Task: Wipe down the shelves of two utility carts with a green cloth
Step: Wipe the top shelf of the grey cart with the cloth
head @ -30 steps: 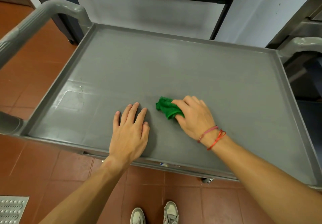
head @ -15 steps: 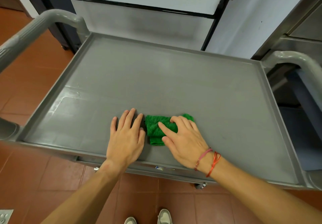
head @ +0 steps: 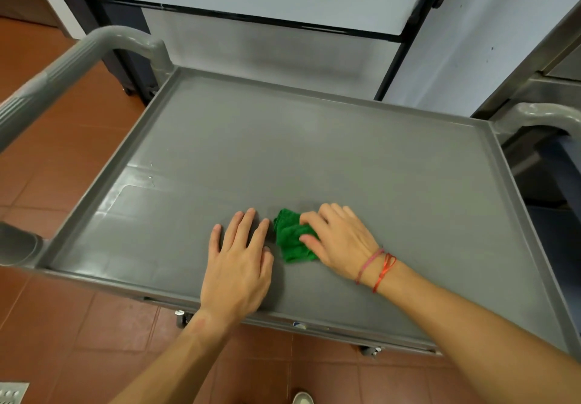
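Presently right hand grips bunched green cloth on cart shelf; left hand flat, released, beside it. Cloth likely soft, light; hold bunched top.

Single head-worn view, steeply down and forward, close over the cart shelf

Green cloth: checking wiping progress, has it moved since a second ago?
Yes. The green cloth, held by the right hand, has slid toward the shelf's near rim.

Service kitchen, grey cart, tiled floor
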Demonstrator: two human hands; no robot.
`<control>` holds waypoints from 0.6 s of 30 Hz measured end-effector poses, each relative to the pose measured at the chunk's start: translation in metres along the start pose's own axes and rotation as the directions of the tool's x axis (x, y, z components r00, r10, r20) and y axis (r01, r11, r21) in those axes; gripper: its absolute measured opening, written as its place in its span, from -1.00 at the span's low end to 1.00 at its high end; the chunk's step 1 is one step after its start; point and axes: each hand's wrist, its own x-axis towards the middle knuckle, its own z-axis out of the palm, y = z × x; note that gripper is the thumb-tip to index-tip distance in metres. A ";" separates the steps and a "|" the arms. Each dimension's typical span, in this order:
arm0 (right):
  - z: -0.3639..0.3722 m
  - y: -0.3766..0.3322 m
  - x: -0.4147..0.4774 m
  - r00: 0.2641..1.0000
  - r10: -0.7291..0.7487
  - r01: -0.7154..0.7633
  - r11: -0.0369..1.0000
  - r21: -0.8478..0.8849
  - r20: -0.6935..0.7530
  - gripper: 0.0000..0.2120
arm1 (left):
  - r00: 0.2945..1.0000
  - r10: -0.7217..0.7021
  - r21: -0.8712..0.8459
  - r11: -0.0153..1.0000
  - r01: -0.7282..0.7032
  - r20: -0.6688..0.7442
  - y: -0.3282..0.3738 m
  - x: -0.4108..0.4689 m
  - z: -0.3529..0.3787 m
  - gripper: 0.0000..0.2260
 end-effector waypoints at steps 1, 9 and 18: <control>0.004 0.010 0.013 0.999 0.032 -0.032 0.999 -0.002 -0.006 -0.69 | 1.000 -0.001 0.004 1.000 0.001 0.002 0.000 0.001 0.001 -0.53; 0.009 0.023 0.062 0.957 0.289 -0.287 0.956 0.059 -0.025 -0.58 | 1.000 -0.013 0.036 0.999 0.013 0.003 0.002 0.005 0.002 -0.53; 0.013 0.012 0.030 0.989 -0.075 0.088 0.992 0.095 -0.124 -0.63 | 0.999 0.001 0.054 0.999 0.002 -0.055 0.006 0.028 -0.005 -0.60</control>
